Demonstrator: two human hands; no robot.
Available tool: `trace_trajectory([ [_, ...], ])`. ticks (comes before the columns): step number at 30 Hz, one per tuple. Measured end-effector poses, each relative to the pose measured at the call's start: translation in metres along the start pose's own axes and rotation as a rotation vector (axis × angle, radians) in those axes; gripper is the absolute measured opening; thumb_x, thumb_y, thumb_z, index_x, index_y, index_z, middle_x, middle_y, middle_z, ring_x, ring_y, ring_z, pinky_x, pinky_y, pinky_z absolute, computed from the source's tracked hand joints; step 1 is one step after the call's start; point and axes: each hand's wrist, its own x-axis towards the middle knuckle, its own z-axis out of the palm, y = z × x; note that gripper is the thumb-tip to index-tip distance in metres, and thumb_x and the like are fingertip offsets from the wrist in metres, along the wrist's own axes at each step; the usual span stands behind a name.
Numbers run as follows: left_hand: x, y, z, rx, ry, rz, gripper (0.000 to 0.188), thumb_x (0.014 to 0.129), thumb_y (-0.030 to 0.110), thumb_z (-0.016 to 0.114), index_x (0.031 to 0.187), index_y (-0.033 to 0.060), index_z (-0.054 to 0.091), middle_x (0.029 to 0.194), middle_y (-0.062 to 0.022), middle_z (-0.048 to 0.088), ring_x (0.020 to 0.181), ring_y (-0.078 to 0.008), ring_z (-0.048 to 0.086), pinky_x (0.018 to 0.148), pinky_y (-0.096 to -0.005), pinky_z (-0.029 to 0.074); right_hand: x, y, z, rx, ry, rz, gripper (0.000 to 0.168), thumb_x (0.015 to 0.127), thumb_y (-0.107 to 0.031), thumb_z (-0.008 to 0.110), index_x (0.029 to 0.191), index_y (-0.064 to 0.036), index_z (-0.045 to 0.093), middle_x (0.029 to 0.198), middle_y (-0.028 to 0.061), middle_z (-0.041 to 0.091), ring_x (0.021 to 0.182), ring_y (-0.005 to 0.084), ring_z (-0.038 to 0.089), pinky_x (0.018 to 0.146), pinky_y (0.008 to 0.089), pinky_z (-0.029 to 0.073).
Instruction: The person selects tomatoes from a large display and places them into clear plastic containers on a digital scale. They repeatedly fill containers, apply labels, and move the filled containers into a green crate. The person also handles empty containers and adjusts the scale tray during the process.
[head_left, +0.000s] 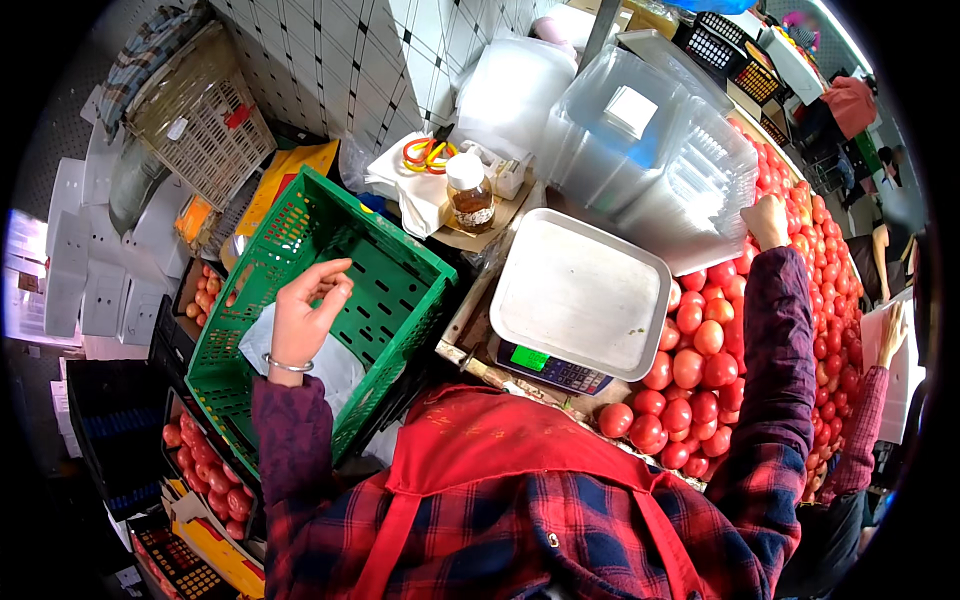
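My left hand (309, 311) is raised over a green plastic crate (420, 307), its fingers loosely curled and nothing visible in them. In that crate lies a pale plastic bag (346, 375), partly behind my wrist. My right hand (766, 223) is closed like a fist at the right edge of stacked clear plastic containers (690, 195), just above a heap of red tomatoes (701, 367). Its fingertips are hidden, so I cannot tell whether it grips a container. Between my arms stands a digital scale (555, 369) with a lit green display and a bare metal pan (581, 292).
Behind the crate are a lidded glass jar (471, 199), white bags (420, 199) and red and yellow rings (427, 155). Tomato boxes (206, 472) stand at left, below a beige basket (214, 135). At far right, another person's hand (892, 334) reaches over a white box (904, 390).
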Motion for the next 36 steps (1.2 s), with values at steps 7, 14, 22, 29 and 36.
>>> trace_trajectory([
  [7,0.049,-0.007,0.000,0.081,-0.067,-0.004,0.028,0.088,0.007,0.064,0.114,-0.0007,0.065,0.088,-0.0027,0.067,0.079,-0.0087,0.061,0.074,-0.0247,0.050,-0.004,-0.011,-0.005,-0.009,0.116,-0.016,0.031,0.072,-0.020,0.063,0.088,0.005,0.069,0.093,0.0282,0.067,0.091,0.0416,0.066,0.081,0.0467,0.052],
  [14,0.154,0.004,0.023,-0.020,-0.194,0.084,0.026,0.090,0.006,0.062,0.114,-0.0030,0.064,0.092,-0.0035,0.068,0.081,-0.0077,0.063,0.075,-0.0232,0.051,-0.040,0.007,-0.077,0.922,0.115,-0.064,0.019,0.084,-0.018,0.064,0.073,-0.003,0.062,0.061,-0.0014,0.051,0.051,0.0087,0.045,0.049,0.0250,0.033],
  [22,0.322,0.015,0.121,0.282,-0.241,0.430,0.026,0.082,0.015,0.066,0.105,0.0028,0.070,0.095,-0.0119,0.070,0.084,-0.0211,0.067,0.079,-0.0304,0.052,-0.201,0.004,-0.071,1.138,0.269,-0.109,0.022,0.099,-0.017,0.052,0.100,0.002,0.065,0.058,-0.0056,0.046,0.047,0.0005,0.032,0.044,0.0173,0.024],
  [29,0.423,-0.019,0.220,0.703,-0.172,0.524,0.034,0.080,0.027,0.068,0.109,0.0096,0.071,0.104,-0.0133,0.064,0.098,-0.0307,0.063,0.086,-0.0394,0.051,-0.288,-0.033,0.036,1.215,-0.040,-0.016,0.018,0.088,0.008,0.053,0.078,-0.005,0.044,0.103,0.0079,0.066,0.062,0.0016,0.044,0.052,0.0180,0.037],
  [36,0.421,-0.026,0.248,0.971,-0.253,0.324,0.024,0.082,0.021,0.065,0.105,0.0132,0.069,0.113,-0.0106,0.063,0.108,-0.0300,0.059,0.091,-0.0417,0.051,-0.297,-0.039,0.055,1.291,-0.286,0.302,0.017,0.086,0.006,0.056,0.077,-0.004,0.045,0.102,0.0130,0.067,0.057,0.0027,0.048,0.050,0.0187,0.041],
])
